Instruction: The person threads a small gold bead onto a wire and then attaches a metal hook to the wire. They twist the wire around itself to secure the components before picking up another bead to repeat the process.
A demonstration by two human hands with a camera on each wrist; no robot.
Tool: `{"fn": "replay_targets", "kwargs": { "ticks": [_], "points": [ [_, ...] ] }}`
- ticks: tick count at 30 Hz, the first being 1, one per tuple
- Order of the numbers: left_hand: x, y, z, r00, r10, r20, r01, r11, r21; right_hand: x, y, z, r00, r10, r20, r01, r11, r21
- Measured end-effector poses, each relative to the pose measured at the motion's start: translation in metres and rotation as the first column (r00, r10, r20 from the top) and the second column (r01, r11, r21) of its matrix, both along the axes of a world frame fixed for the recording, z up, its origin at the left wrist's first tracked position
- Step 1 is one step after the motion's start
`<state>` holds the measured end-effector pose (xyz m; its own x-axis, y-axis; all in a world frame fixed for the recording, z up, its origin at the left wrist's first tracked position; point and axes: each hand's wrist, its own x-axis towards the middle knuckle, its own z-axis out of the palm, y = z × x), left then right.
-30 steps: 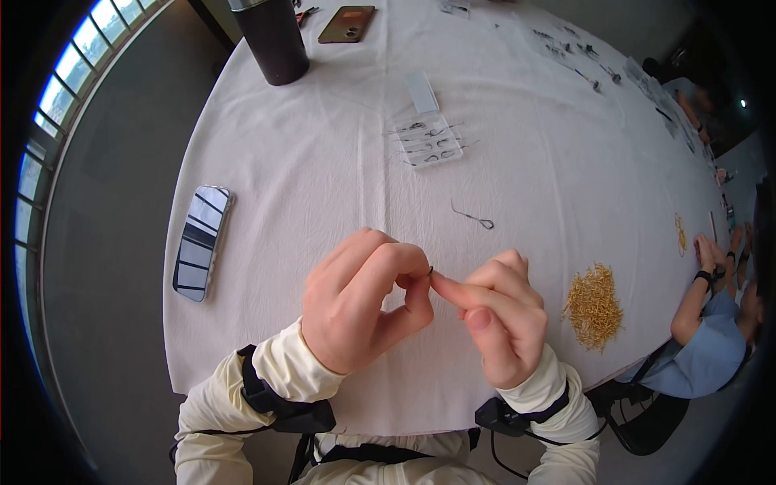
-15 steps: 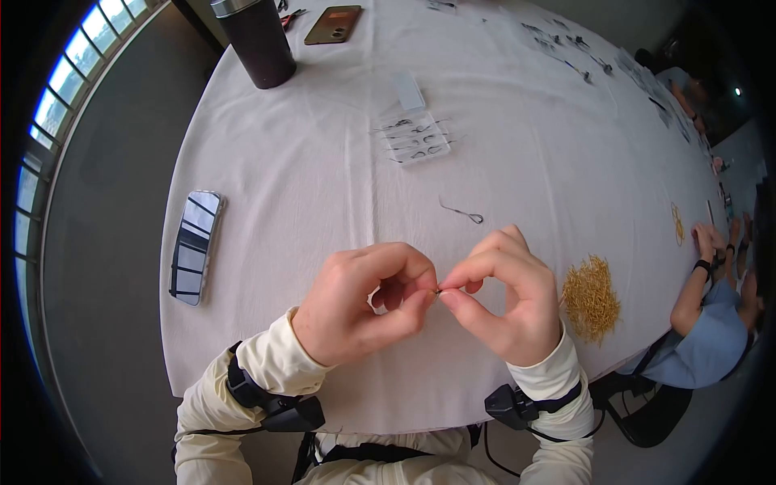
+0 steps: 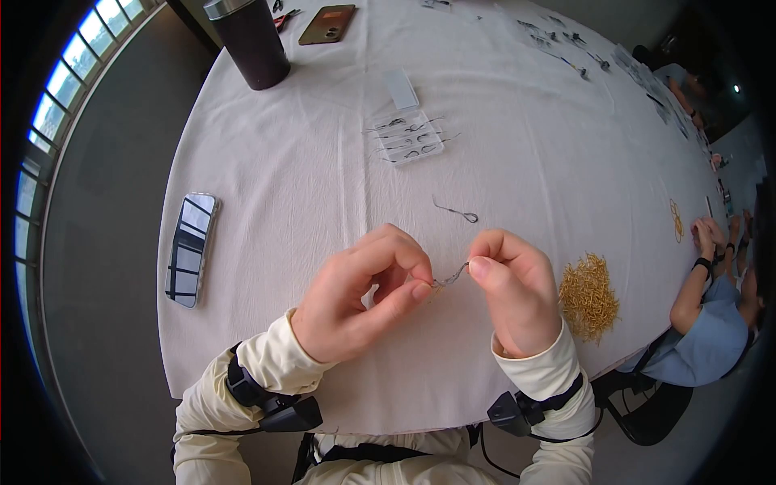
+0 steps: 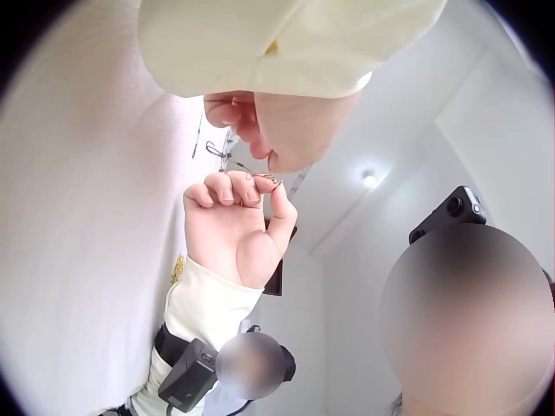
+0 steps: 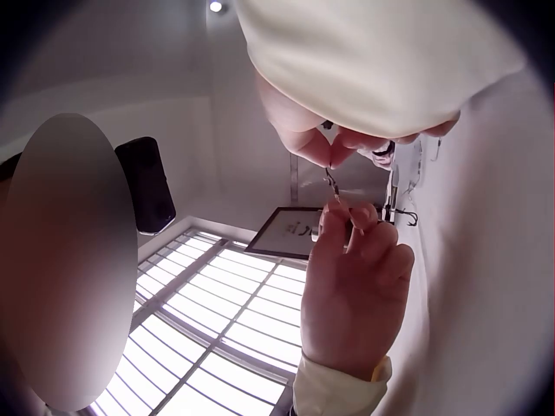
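Observation:
Between the two hands stretches a short dark twisted strand (image 3: 451,279), in the head view. The left hand (image 3: 360,295) pinches its left end between thumb and forefinger; some thin golden bits show just below. At the other end the right hand (image 3: 517,291) pinches it with thumb and index finger. A similar dark looped strand (image 3: 463,215) lies on the cloth beyond the hands. In the right wrist view the small strand (image 5: 332,184) spans the fingertips of both hands.
A clear compartment box (image 3: 412,150) with dark looped pieces lies farther back. A golden pile (image 3: 588,299) is at the right, a phone (image 3: 192,249) at the left. A dark tumbler (image 3: 252,48) and another phone (image 3: 326,24) stand and lie at the back left.
The fingertips, close together half a second ago, have moved apart, and the strand between them shows. The right hand has risen slightly and turned.

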<state>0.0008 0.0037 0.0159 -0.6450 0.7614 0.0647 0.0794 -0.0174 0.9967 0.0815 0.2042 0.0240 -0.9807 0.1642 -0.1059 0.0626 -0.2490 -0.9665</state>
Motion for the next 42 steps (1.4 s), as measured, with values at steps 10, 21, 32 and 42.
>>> {"fn": "replay_targets", "kwargs": {
  "ticks": [10, 21, 32, 42],
  "points": [
    [0.008, 0.007, -0.004, 0.963, -0.037, 0.266, -0.02, 0.978, 0.207, -0.001, -0.003, -0.004, 0.998, -0.056, 0.014, 0.056, 0.997, -0.05],
    [0.007, 0.007, 0.0, 0.99, 0.138, 0.02, -0.138, 0.99, -0.019, -0.001, -0.003, -0.005, 0.997, -0.074, 0.011, 0.075, 0.995, -0.061],
    [0.01, 0.01, 0.001, 0.816, 0.31, -0.488, -0.317, 0.946, 0.071, -0.001, -0.003, -0.007, 0.994, -0.109, -0.009, 0.109, 0.994, -0.029],
    [0.011, 0.008, 0.004, 0.813, 0.31, -0.493, -0.316, 0.946, 0.073, -0.002, -0.004, -0.01, 0.988, -0.141, -0.062, 0.149, 0.979, 0.139]
  ]
}}
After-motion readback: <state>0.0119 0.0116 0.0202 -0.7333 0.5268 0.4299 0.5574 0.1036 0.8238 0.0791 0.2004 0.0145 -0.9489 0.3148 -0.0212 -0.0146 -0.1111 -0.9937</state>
